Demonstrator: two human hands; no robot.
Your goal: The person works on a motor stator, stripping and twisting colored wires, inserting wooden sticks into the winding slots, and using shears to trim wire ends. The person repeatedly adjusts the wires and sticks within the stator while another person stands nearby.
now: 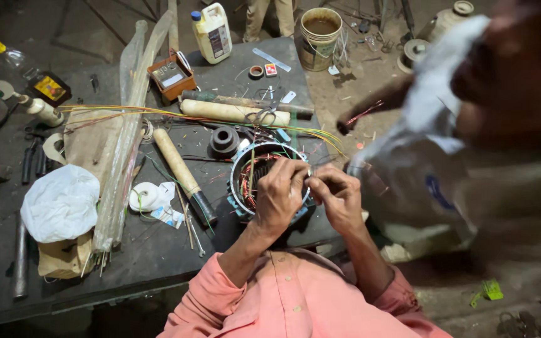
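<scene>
Copper windings are sitting in the motor stator point(264, 164); both hands, left point(281, 195) and right point(340, 199), are pinching loose wire ends at its rim, still untied.

We see a round motor stator point(255, 164) standing open end up at the dark table's near edge, red and green winding wires point(250, 178) inside its metal ring.
</scene>
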